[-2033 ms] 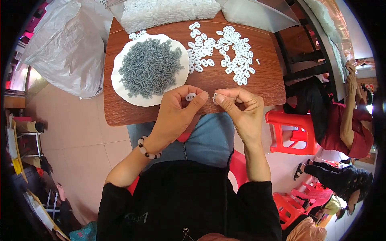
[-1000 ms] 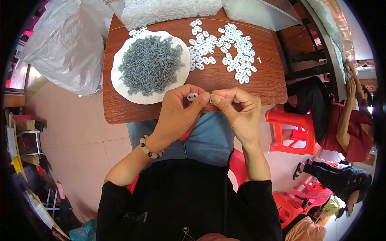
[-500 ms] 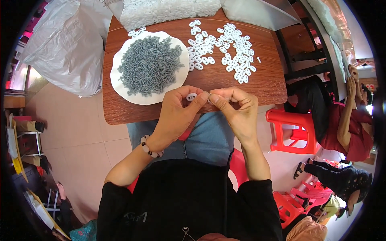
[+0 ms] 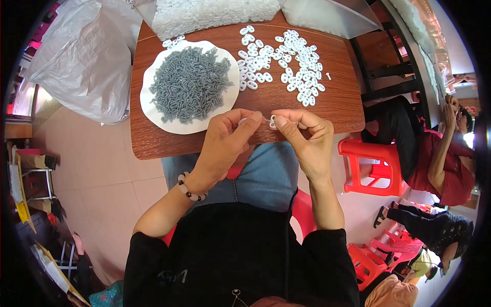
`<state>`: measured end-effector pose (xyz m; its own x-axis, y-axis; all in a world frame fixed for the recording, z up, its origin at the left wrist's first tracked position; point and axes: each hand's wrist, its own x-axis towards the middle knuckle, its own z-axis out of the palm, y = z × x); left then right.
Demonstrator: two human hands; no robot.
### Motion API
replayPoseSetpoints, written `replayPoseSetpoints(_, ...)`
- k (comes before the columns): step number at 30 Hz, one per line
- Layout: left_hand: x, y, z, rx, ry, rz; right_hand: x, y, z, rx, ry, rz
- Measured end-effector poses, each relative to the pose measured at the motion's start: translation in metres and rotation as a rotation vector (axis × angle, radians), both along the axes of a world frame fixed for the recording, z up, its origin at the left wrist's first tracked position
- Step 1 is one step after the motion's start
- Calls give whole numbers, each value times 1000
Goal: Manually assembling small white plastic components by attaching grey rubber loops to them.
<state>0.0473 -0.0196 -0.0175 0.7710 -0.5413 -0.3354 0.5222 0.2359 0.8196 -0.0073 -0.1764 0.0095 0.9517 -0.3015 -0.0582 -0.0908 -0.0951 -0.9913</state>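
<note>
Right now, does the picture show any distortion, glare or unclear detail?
Head view: the brown table looks bent at its edges; head view: glare shines near the maroon shirt; head view: the white piece in the right hand shows little detail.

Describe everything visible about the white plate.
The white plate has a wavy rim and looks smooth; plastic or ceramic, I can't tell. It lies flat on the left of the brown wood-grain table, heaped with small grey rod-shaped pieces that leave mainly the rim bare. The left hand is by its near right edge; contact is unclear.
</note>
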Motion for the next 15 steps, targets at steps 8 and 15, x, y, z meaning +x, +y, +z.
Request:
replayPoseSetpoints(8,0,-1,2,14,-52,6,-3,0,2,-47,14,2)
replayPoseSetpoints(15,-1,0,-4,28,-127,9,-3,1,2,-133,-23,-1)
